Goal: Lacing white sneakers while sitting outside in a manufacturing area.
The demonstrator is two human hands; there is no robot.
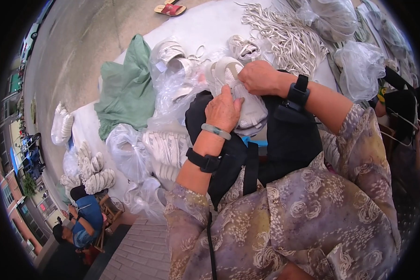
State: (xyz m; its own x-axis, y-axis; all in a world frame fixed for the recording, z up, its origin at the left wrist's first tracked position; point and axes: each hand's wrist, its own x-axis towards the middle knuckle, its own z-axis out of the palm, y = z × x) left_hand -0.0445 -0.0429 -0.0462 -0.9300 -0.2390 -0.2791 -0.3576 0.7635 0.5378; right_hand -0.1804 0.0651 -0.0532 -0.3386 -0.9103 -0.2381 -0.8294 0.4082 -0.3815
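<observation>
A white and beige shoe upper (pixel 252 112) with a mesh part lies over my lap, its rounded end toward me. My left hand (pixel 223 111) grips its left side, thumb and index finger against the material. At its far right edge, my right hand (pixel 259 77) is closed in a pinch; what is between the fingertips is hidden. Just beyond my hands lies another pale shoe upper (pixel 243 47). A large heap of loose white shoelaces (pixel 289 39) spreads over the white sheet farther off.
Left of my lap are clear plastic bags (pixel 128 147), stacked white shoe uppers (pixel 165 147) and a green cloth sack (pixel 127 86). More plastic bags (pixel 359 67) lie at the right. A red sandal (pixel 171 9) sits at the far edge. Another person (pixel 86 217) sits at the lower left.
</observation>
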